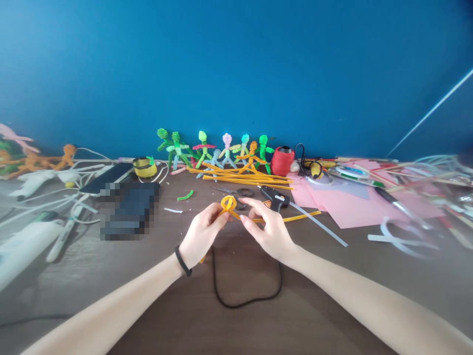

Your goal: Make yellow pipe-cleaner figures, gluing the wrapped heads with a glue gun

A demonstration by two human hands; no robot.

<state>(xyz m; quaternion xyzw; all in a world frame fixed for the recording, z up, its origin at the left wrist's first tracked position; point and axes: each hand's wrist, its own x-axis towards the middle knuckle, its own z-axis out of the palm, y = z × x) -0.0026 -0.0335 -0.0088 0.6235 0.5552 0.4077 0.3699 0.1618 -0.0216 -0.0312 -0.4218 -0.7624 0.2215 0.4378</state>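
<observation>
Now, left hand (202, 231): closing thumb and fingers narrowly on the orange pipe cleaner (228, 203) just below its loop; a black wristband (183, 261) is sitting on the wrist.
Right hand (268, 229): pinching the same pipe cleaner from the 3 o'clock side, fingertips meeting the left hand's at the twist, the other fingers curling loosely.
Pipe cleaner's place: hanging between both hands above the table (351, 281), its round loop standing at 12 o'clock from the fingertips and one long tail running toward 3 o'clock past the right hand onto the wood. A short end is poking out under the left palm at 6 o'clock.
Black cord (244, 296): lying in a loose curve on the table at 6 o'clock, between the two forearms.
Glue gun (275, 198): lying on its side at 1 o'clock, just beyond the right hand's fingers.
Scissors (236, 191): lying at 12 o'clock, just behind the loop.
Green scrap (185, 195): lying at 11 o'clock from the left hand, apart from it.
Orange bundle (244, 177): lying farther out at 12 o'clock, in front of the pipe-cleaner figures (221, 150), which are leaning in a row against the blue wall (236, 64).
Red yarn (283, 161): standing at 1 o'clock, beside the figures.
Pink paper (332, 204): spreading at 2 o'clock, well apart from the hands.
Dark object (127, 209): lying at 10 o'clock — too blurred to identify.
</observation>
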